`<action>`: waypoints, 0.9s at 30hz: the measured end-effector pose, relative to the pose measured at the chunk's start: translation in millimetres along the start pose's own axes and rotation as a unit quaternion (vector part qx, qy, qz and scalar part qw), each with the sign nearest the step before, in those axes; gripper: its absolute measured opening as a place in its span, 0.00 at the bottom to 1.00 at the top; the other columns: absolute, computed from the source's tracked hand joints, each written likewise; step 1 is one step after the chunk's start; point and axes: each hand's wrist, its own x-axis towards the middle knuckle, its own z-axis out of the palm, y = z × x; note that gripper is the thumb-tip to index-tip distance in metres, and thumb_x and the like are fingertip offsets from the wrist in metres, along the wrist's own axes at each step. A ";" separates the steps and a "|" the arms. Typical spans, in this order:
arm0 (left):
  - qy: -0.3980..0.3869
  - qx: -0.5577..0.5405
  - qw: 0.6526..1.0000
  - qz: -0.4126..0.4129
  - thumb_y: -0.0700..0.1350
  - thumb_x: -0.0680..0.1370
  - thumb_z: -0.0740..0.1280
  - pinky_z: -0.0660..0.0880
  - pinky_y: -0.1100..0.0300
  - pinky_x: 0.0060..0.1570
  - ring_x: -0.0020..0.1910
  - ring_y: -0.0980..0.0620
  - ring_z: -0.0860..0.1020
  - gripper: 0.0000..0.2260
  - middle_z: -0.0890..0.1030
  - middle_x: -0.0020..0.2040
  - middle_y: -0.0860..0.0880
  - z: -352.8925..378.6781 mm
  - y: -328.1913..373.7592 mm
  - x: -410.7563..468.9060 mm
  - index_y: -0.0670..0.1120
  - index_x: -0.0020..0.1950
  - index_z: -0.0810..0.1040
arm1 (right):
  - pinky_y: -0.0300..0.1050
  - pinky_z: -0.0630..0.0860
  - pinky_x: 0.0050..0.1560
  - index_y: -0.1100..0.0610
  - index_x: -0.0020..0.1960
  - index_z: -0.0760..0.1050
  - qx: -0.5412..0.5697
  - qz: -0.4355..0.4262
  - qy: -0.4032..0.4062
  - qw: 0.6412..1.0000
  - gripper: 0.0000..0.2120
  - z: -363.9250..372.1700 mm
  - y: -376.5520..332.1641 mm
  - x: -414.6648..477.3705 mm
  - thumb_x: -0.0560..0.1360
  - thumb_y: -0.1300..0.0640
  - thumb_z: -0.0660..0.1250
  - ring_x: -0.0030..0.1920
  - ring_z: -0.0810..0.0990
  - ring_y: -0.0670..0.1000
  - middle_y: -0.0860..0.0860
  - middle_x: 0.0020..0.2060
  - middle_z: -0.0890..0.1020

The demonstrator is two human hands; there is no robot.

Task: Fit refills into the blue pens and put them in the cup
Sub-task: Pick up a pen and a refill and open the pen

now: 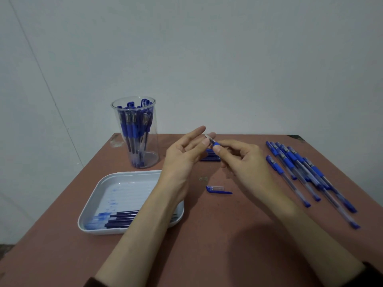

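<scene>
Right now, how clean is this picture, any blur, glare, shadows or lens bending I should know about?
Head view: dim, flat, bluish light; a soft shadow of the arms falls on the table; the left hand, right hand and the pen they pinch look slightly soft; faint highlights on the clear cup; the wide lens bows the wall seam at left.

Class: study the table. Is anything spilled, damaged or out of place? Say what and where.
Blue ink stains smear the floor of the white tray, beside the refills lying in it, likely a leak. A pen cap lies loose on the table.
</scene>
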 end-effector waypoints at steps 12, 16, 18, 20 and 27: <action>0.140 0.029 0.988 0.050 0.40 0.73 0.71 0.75 0.70 0.44 0.42 0.62 0.79 0.05 0.83 0.43 0.54 -10.7 1.4 6.7 0.49 0.47 0.82 | 0.31 0.67 0.33 0.46 0.45 0.82 -0.195 -0.048 0.023 0.979 0.02 -9.0 10.0 1.5 0.73 0.52 0.71 0.32 0.74 0.41 0.42 0.27 0.77; 0.114 0.290 0.945 0.098 0.43 0.72 0.73 0.72 0.72 0.39 0.36 0.64 0.77 0.04 0.81 0.36 0.57 -16.4 -1.5 7.9 0.51 0.42 0.83 | 0.43 0.70 0.34 0.47 0.45 0.81 -0.207 -0.016 0.056 0.977 0.02 -18.6 14.2 6.2 0.74 0.51 0.70 0.31 0.72 0.46 0.52 0.30 0.78; 0.071 0.464 0.876 0.108 0.44 0.72 0.73 0.69 0.73 0.37 0.33 0.63 0.75 0.03 0.80 0.35 0.59 -16.1 -4.2 6.8 0.52 0.43 0.84 | 0.49 0.72 0.35 0.48 0.46 0.81 -0.204 -0.010 0.066 0.977 0.02 -21.3 15.6 7.8 0.74 0.52 0.70 0.32 0.72 0.49 0.55 0.31 0.78; 0.015 0.585 0.805 0.092 0.45 0.72 0.72 0.70 0.69 0.41 0.36 0.61 0.75 0.05 0.81 0.38 0.57 -15.3 -6.6 4.4 0.52 0.46 0.84 | 0.51 0.74 0.36 0.50 0.46 0.82 -0.206 -0.008 0.070 0.976 0.03 -21.7 16.0 8.6 0.74 0.52 0.71 0.33 0.74 0.52 0.56 0.32 0.79; -0.090 0.658 0.747 0.029 0.40 0.72 0.71 0.76 0.60 0.52 0.44 0.61 0.80 0.10 0.84 0.42 0.57 -13.1 -6.2 1.4 0.52 0.50 0.84 | 0.47 0.71 0.35 0.49 0.48 0.82 -0.224 -0.002 0.049 0.973 0.04 -20.8 15.4 7.2 0.75 0.51 0.70 0.32 0.72 0.48 0.55 0.32 0.78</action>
